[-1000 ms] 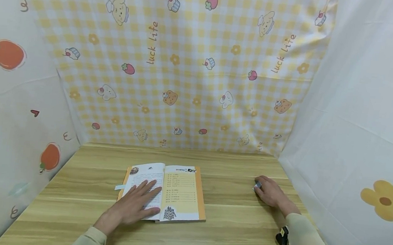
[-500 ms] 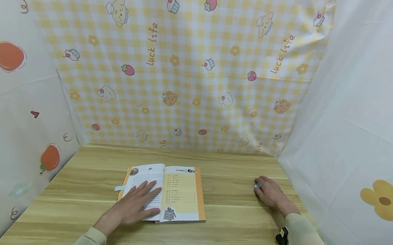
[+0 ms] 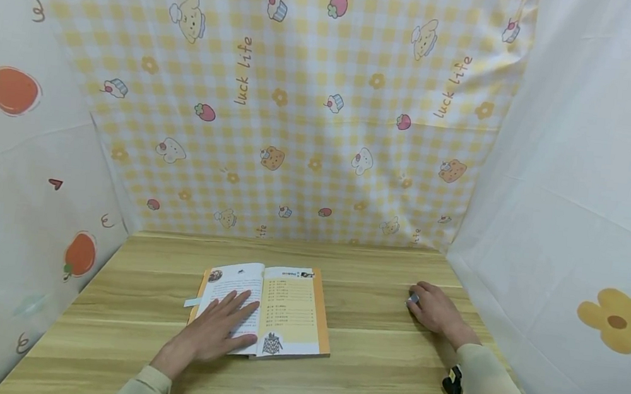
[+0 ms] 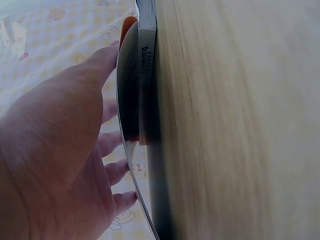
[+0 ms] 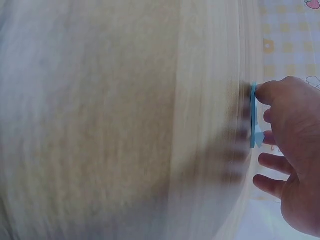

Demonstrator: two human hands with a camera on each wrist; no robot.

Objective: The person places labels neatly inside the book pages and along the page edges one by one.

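Note:
An open book (image 3: 293,312) lies on the wooden table, printed text on its left page and a yellow contents page on its right. My left hand (image 3: 217,330) rests spread on the left page, thumb near the fold. In the left wrist view that page (image 4: 120,100) bows up beside the fingers. A pale blue sticky tab (image 3: 192,302) juts from the book's left edge. At the table's far right, my right hand (image 3: 434,309) holds a small blue pad of sticky tabs (image 5: 253,115) between thumb and fingers, low at the tabletop. Its underside is hidden.
The wooden table (image 3: 366,386) reaches back to a yellow checked cloth (image 3: 305,189). White printed cloths hang at the left (image 3: 39,164) and right (image 3: 562,246), the right one close beside my right forearm. A black wrist mount (image 3: 453,381) sits at the right sleeve.

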